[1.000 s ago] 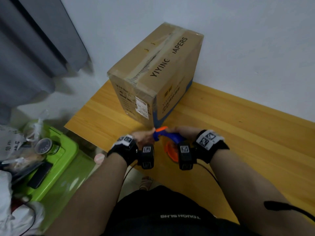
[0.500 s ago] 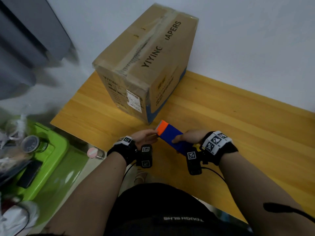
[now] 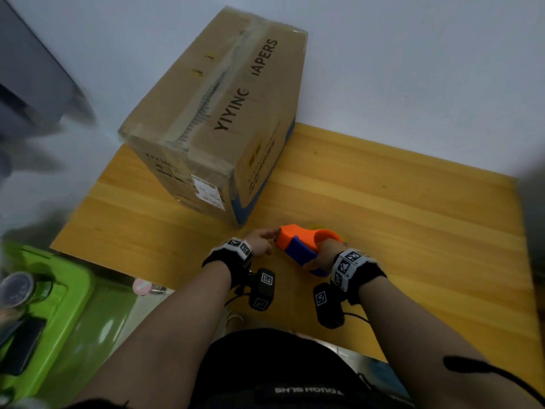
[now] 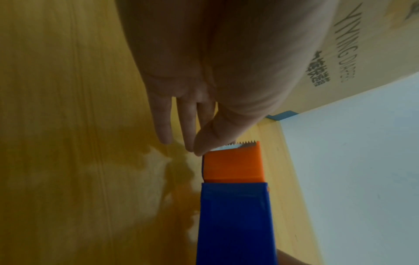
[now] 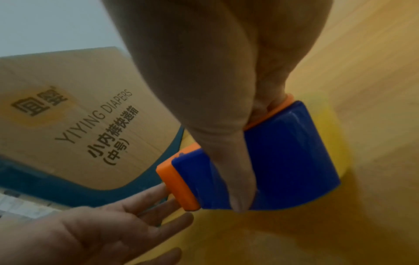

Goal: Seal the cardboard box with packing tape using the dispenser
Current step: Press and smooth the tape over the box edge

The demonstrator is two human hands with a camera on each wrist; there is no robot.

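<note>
A brown cardboard box (image 3: 206, 119) printed "YIYING DIAPERS" stands at the table's far left, with old clear tape along its top seam. Just in front of its near corner, my right hand (image 3: 327, 252) grips the orange-and-blue tape dispenser (image 3: 298, 246). In the right wrist view its thumb (image 5: 238, 179) lies across the blue body (image 5: 283, 161). My left hand (image 3: 261, 243) is at the toothed orange end. Its thumb (image 4: 204, 141) and a finger pinch the pale tape end (image 4: 226, 148) there, and the other fingers are straight.
The yellow wooden table (image 3: 398, 231) runs off to the right of the box, with a white wall behind it. A green bin (image 3: 59, 290) holding a jar and a dark device stands on the floor at left. Grey curtain (image 3: 26, 84) hangs at the upper left.
The right hand has turned the dispenser, so its orange core now shows where the blue side faced up. The left fingers stay at the orange end. The box has not moved.
</note>
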